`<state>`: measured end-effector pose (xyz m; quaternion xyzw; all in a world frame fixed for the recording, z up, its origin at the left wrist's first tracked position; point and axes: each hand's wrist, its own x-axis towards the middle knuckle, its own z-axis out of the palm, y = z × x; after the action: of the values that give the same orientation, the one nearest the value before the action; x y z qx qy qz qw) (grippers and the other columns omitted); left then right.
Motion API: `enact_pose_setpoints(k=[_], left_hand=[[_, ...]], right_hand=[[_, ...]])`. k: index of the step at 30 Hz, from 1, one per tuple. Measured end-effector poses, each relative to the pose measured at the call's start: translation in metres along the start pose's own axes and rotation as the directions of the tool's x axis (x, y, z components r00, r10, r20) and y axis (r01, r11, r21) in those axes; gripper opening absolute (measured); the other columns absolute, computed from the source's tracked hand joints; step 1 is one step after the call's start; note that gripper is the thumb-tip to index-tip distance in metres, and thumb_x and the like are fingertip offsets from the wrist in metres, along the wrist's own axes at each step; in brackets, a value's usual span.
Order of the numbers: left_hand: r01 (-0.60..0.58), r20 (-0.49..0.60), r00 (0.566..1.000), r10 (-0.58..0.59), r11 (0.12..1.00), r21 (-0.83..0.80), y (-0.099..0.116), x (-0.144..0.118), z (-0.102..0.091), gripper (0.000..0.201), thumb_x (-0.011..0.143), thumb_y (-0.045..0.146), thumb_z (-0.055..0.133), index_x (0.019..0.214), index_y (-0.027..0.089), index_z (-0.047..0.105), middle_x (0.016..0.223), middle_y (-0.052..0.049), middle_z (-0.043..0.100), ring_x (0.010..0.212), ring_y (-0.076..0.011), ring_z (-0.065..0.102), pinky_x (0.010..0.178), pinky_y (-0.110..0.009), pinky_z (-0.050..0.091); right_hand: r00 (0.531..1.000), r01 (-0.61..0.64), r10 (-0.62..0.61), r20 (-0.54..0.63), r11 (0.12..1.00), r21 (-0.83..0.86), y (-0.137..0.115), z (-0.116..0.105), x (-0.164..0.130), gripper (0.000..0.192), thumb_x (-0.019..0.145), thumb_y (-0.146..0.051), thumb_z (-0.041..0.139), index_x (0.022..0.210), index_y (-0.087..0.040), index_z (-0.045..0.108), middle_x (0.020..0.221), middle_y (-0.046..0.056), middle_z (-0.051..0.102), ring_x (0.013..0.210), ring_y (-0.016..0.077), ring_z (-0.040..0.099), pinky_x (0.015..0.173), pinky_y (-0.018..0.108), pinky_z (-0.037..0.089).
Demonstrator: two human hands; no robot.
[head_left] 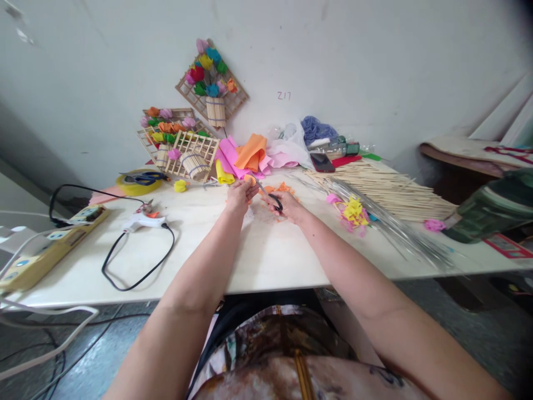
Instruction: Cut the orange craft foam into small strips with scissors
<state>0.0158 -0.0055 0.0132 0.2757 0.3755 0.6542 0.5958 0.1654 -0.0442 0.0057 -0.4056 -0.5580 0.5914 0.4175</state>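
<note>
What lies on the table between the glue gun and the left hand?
Nothing: between the glue gun and the left hand, the head view shows only bare table.

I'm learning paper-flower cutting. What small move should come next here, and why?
Probably close the scissors for another snip: the right hand holds them at the orange piece pinched in the left hand, with orange scraps already lying beside.

**Craft table clutter, wall to edge**

White hot glue gun [141, 223] with its black cord sits left, next to a yellow power strip [45, 250]. Bundle of thin bamboo sticks [383, 189] on the right, black phone [321, 162] just behind. Wooden lattice frame with paper flowers [211, 83] leans on the wall.
</note>
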Motion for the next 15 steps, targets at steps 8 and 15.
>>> enact_pose_setpoints(k=[8, 15], left_hand=[[-0.013, 0.04, 0.999, 0.01, 0.998, 0.066, -0.005, 0.002, -0.001, 0.017, 0.079, 0.015, 0.072, 0.07, 0.017, 0.058, 0.066, -0.002, 0.068, 0.064, -0.0123, 0.069, 0.071, -0.023, 0.056], [0.003, 0.04, 0.999, -0.005, 0.998, 0.059, -0.008, 0.003, -0.002, 0.023, 0.073, 0.02, 0.08, 0.074, 0.017, 0.057, 0.068, -0.001, 0.069, 0.068, -0.0152, 0.073, 0.074, -0.026, 0.058]], right_hand=[[0.999, 0.028, -0.029, 0.027, 0.999, 0.032, 0.015, -0.01, 0.01, 0.033, 0.076, -0.045, 0.077, 0.073, -0.018, 0.059, 0.055, -0.004, 0.05, 0.042, 0.0072, 0.039, 0.037, 0.02, 0.025], [0.999, 0.003, -0.003, -0.035, 1.0, 0.0, 0.006, -0.006, 0.004, 0.031, 0.078, -0.038, 0.076, 0.068, -0.019, 0.054, 0.053, -0.004, 0.049, 0.04, 0.0069, 0.038, 0.037, 0.019, 0.025]])
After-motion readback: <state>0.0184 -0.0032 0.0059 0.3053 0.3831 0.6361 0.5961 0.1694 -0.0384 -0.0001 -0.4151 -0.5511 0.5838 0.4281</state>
